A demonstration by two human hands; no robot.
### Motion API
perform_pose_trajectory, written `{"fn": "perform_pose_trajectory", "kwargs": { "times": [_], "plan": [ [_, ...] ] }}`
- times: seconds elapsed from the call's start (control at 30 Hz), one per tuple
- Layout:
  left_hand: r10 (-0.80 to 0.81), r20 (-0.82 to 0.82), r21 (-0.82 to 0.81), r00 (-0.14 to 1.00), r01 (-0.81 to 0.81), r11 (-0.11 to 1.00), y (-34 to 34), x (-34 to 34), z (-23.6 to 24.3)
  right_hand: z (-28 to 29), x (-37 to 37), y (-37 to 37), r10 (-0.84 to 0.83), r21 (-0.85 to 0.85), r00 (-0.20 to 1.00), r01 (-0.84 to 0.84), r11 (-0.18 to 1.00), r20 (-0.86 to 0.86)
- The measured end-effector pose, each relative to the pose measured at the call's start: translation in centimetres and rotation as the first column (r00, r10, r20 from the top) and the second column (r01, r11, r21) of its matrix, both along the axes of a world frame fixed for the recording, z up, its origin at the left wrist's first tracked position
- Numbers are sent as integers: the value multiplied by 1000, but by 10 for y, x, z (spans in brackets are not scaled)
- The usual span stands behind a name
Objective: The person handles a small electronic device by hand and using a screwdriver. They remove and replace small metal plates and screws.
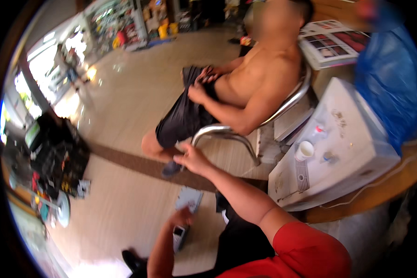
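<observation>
My right hand [194, 160] reaches out in front of the curved metal chair arm [214, 129]. Thumb and forefinger look spread, and I see nothing held between them. Lower down is my left hand [182, 217], smeared by motion, its fingers unclear. Close to it are a flat grey piece [190, 197] and a grey device with a small screen [178, 234]. Whether the left hand grips either one is hidden. A person in dark shorts [183, 116] sits in the chair, both hands together at the lap around something small I cannot make out.
At right a white water dispenser [282, 180] lies tilted on a wooden surface, with a white cup [305, 150] on its front. A blue plastic bag [389, 83] and an open magazine [329, 44] are behind. Dark bags [55, 153] and a fan [62, 208] stand left.
</observation>
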State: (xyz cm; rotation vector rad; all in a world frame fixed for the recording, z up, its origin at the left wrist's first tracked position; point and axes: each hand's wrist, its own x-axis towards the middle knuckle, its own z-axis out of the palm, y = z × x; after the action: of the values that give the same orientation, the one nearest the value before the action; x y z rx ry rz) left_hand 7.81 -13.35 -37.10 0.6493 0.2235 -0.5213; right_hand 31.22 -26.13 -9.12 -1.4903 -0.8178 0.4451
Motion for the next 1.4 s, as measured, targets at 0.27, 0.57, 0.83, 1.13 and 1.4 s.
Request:
{"fn": "perform_pose_trajectory", "kwargs": {
  "times": [0.27, 0.57, 0.83, 1.13, 1.4],
  "plan": [
    [-510, -258, 924, 820, 364, 119, -166, -152, 87, 1, -41, -3, 63, -60, 994, -57, 997, 91],
    [-331, -167, 982, 929, 186, 27, -155, -172, 101, -1, -107, 4, 208, -201, 973, -184, 962, 104],
    [-277, -102, 992, 955, 117, 38, -145, -168, 86, -7, -110, 30, 217, -185, 966, -189, 964, 143],
    [-346, -40, 989, 938, 87, 122, -157, -157, 74, -6, -105, 20, 226, -219, 973, -210, 953, 51],
    [58, 261, 533, 964, -194, 823, -110, -202, 23, 3, -127, 42, 303, -128, 950, -292, 948, 72]
  ]
}}
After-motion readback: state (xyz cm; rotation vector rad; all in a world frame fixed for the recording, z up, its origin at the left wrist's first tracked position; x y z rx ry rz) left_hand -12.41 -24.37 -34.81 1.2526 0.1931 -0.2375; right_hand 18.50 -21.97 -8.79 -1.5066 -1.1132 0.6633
